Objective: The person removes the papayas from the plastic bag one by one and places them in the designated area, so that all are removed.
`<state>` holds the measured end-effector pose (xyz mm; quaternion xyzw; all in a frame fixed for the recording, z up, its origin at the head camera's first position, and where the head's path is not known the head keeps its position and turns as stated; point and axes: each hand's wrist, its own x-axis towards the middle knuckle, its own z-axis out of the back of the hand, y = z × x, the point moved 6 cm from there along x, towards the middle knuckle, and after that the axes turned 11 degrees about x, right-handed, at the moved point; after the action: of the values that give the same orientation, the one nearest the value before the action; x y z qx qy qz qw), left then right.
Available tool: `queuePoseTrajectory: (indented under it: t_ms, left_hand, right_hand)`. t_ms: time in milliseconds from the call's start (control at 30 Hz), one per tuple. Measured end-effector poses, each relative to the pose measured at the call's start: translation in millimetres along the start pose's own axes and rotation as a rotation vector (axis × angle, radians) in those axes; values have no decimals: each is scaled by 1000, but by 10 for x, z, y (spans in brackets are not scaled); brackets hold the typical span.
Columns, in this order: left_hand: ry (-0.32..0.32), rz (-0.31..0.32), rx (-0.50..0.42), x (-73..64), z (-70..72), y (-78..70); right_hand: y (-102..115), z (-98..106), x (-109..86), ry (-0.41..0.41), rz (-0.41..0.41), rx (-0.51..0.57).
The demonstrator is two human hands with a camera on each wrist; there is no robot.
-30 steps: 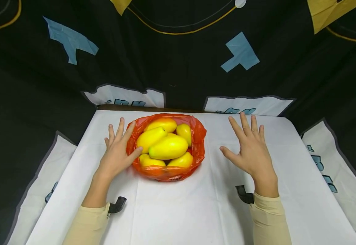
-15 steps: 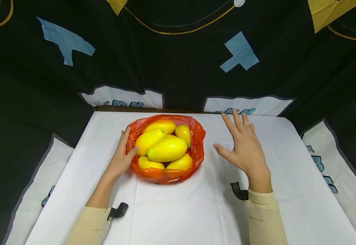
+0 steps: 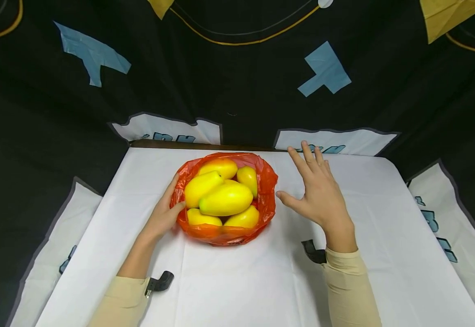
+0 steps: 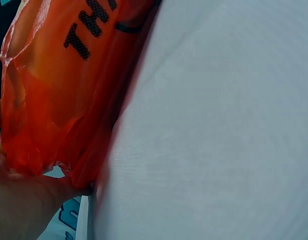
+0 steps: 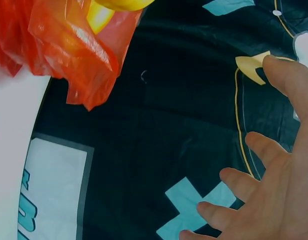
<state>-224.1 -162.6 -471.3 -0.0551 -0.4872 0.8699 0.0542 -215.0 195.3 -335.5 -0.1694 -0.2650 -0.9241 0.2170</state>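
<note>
Bag [image 3: 267, 195] of mangoes [image 3: 226, 200], mid tabletop [image 3: 237, 286], toward the far edge. Key relation: it sits between the two hands, immediately right of the left hand [image 3: 162, 217] and ahead and left of the right hand [image 3: 317, 195]. Left clearly nearer: in contact. Right: near but apart, a strip of white between thumb and plastic.

Left hand: fingers fairly straight along the bag's outer left wall, thumb spread off toward the near-left rim; reads as bracing more than pinching. Right hand: open, fingers fanned, thumb toward the bag, holding nothing.

Bag mouth roughly round, facing up; no strong long axis of its own. Uppermost mango lies aslant, its greenish end near-left, the other end far-right.

Materials: bag of thin, glossy red-orange film, crinkled at the rim, translucent enough that yellow shows through the near side. Black printed letters on its wall in the left wrist view, partly cut off. Mangoes smooth, shiny, long ovals, at least six, packed close; lower ones partly hidden. Such film would probably crease easily under finger pressure.

Tabletop white, lightly creased. Black backdrop [image 3: 237, 91] behind, soft folds, pale blue shapes.
</note>
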Motion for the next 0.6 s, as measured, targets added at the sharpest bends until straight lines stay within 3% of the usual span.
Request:
queuePoseTrajectory:
  t_ms: [167,400,600]
  left_hand:
    - [6,-23,-21,-64,14,-125]
    - [-4,-42,-41,64,-63,179]
    - [10,-25,-39,-36,-15,-33]
  right_hand:
    - [48,-42,41,-14,13,15]
    - [101,-153,98,5,0,122]
    - [169,-303,137,55,-7,236]
